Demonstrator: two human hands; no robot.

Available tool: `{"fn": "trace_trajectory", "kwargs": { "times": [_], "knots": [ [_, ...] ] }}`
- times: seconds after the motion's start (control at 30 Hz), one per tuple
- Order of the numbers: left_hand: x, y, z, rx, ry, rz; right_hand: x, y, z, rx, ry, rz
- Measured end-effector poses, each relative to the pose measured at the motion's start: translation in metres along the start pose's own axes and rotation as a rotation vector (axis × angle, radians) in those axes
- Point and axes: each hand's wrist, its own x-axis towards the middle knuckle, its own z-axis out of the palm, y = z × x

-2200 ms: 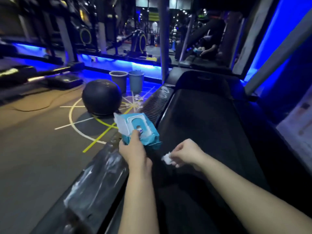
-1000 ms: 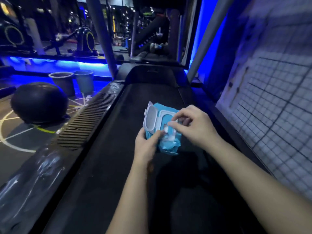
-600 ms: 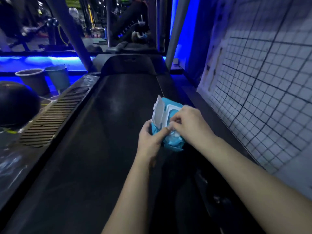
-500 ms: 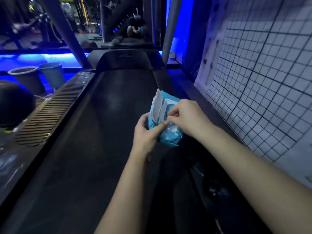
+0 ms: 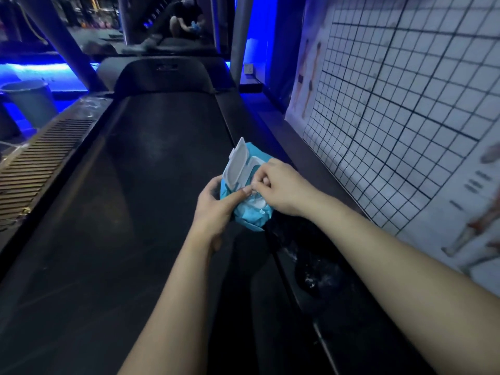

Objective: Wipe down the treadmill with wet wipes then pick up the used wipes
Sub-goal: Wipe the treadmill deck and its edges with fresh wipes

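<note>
Blue wipes pack [image 5: 251, 217], white lid [image 5: 236, 166] open

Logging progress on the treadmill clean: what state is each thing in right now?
wipe pack: held above the treadmill belt
lid: flipped open, standing up
left hand: grips the wipe pack, thumb on front
right hand: pinches a wipe at the opening
wipe: barely out, hard to see
bucket: upright on the floor
</note>
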Motion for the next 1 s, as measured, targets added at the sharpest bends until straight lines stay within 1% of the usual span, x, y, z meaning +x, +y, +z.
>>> {"fn": "trace_trajectory", "kwargs": {
  "times": [0.13, 0.27, 0.37, 0.43, 0.5, 0.6, 0.7, 0.8, 0.87, 0.93, 1.0],
  "knots": [
    [0.002, -0.015, 0.000, -0.074, 0.040, -0.082, 0.000, 0.010, -0.005, 0.012, -0.131, -0.032],
    [0.004, -0.030, -0.003, -0.064, 0.086, -0.116, 0.002, 0.023, -0.007, 0.019, -0.322, -0.042],
    [0.006, -0.041, -0.001, -0.095, 0.135, -0.121, 0.003, 0.038, -0.006, 0.175, -0.426, -0.009],
    [0.009, -0.045, 0.002, -0.094, 0.188, -0.116, 0.002, 0.046, -0.011, 0.311, -0.454, -0.017],
    [0.012, -0.050, 0.002, -0.085, 0.249, -0.108, 0.000, 0.049, -0.022, 0.513, -0.399, -0.008],
    [0.015, -0.055, -0.010, -0.123, 0.315, -0.138, -0.002, 0.051, -0.044, 0.816, -0.240, 0.018],
    [0.014, -0.058, -0.023, -0.177, 0.336, -0.162, -0.007, 0.058, -0.059, 0.985, -0.161, 0.060],
    [0.008, -0.063, -0.032, -0.270, 0.353, -0.186, -0.010, 0.066, -0.068, 1.153, -0.045, 0.132],
    [0.004, -0.067, -0.038, -0.360, 0.354, -0.194, -0.008, 0.073, -0.069, 1.158, 0.045, 0.187],
    [0.000, -0.069, -0.043, -0.428, 0.323, -0.191, -0.004, 0.081, -0.064, 0.998, 0.053, 0.239],
    [-0.002, -0.067, -0.047, -0.476, 0.291, -0.204, -0.003, 0.088, -0.055, 0.798, 0.002, 0.268]
  ]
}}
